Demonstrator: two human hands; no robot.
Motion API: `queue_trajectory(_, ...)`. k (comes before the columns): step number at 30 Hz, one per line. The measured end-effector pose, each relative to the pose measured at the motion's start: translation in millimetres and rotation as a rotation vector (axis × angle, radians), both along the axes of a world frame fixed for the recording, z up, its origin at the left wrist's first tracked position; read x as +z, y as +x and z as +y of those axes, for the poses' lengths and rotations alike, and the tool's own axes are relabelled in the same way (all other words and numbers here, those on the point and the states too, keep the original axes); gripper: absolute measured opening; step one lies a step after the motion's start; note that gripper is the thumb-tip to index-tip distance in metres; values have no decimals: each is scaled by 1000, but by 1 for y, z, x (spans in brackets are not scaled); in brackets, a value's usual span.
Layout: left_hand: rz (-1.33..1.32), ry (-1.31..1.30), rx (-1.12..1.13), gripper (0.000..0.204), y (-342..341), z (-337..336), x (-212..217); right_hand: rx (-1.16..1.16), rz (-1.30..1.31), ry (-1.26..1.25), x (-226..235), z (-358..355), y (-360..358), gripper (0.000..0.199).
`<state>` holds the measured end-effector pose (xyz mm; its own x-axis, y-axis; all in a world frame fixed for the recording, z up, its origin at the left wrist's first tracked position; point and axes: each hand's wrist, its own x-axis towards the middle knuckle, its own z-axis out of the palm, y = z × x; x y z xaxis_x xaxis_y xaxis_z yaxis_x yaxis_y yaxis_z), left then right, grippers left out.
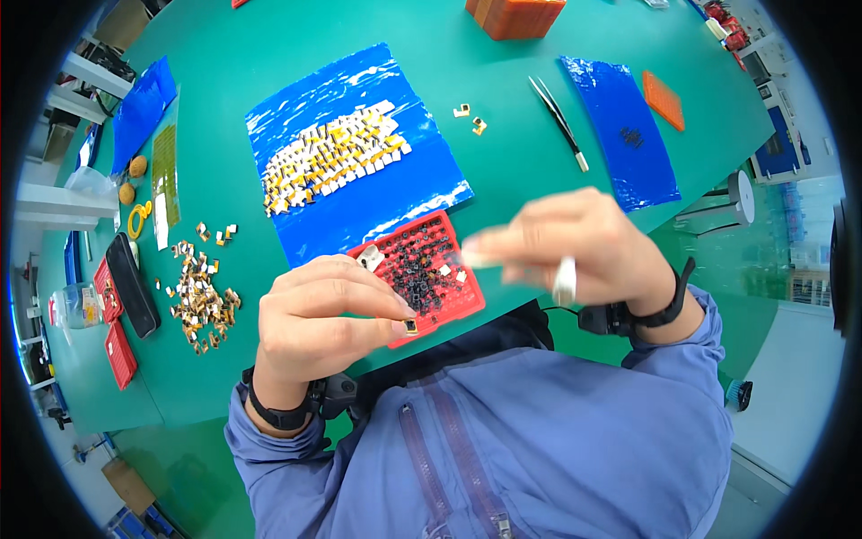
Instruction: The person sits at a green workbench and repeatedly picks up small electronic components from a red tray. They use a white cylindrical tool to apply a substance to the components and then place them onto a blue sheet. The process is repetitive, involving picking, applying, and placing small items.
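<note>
**Small part at my left fingertips, right hand across the tray**

My left hand (314, 310) is pinching a small gold-edged part (411, 327) with a dark middle; thumb and finger are closing fully on it, leaving no gap. I am holding it over the near left side of the red tray (453, 311), so my left hand is clearly the nearer one.

My right hand (584, 241) is hovering off the tray's right side, fingertips pointing left. From those fingertips, the part is lying to the left and closer to my body, with the dark pieces (418, 277) in the tray sitting between. The two hands are not touching. My right hand is blurring, and I cannot tell how far its fingers are opening or whether they are gripping anything.

The part is looking nearly square, too small for me to be reading a long axis. The tweezers (558, 124) are lying well apart, beyond my right hand.
</note>
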<state>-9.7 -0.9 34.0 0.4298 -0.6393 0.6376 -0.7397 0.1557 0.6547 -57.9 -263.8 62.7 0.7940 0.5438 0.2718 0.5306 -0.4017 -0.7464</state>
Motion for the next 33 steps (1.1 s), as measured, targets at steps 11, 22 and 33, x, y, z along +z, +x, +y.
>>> queue_trajectory(11,-35,23,-57,11,1,-3,-1,43,-143,55,-14,14,-18,30)
queue_trajectory(22,-33,36,-85,10,2,-4,-3,47,-152,81,-22,17,-20,29)
queue_trajectory(33,98,-25,-162,9,0,-5,-4,27,-196,107,-26,22,-23,27)
